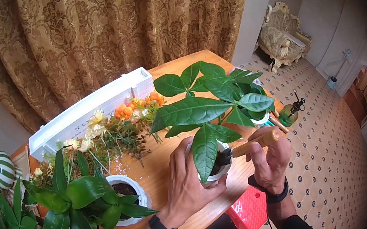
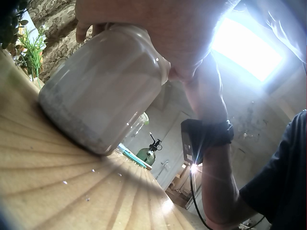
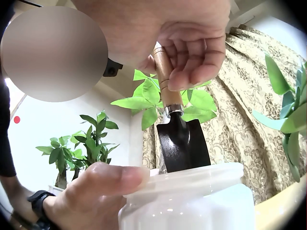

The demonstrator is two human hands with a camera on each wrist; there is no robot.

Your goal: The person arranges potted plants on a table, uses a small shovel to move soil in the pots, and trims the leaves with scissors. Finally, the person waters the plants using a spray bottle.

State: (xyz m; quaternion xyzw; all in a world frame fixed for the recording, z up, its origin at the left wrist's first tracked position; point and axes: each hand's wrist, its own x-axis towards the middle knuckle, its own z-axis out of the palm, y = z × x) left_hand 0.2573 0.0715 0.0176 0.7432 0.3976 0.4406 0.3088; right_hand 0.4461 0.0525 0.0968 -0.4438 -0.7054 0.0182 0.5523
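Observation:
Broad glossy leaves of a potted plant spread over a white pot, hiding part of its rim in the head view. My left hand grips this pot, the thumb along the near side of the rim and the fingers around the other side. In my right hand is a small trowel with a wooden handle and a black blade. The blade points down into the pot's mouth, its tip hidden behind the rim in the right wrist view. Dark soil shows inside, below the leaves.
On the wooden table, a second white pot with a leafy plant stands left. Behind lie cream and orange flowers and a long white planter box. A striped vase is far left, a green spray bottle right, a red stool below.

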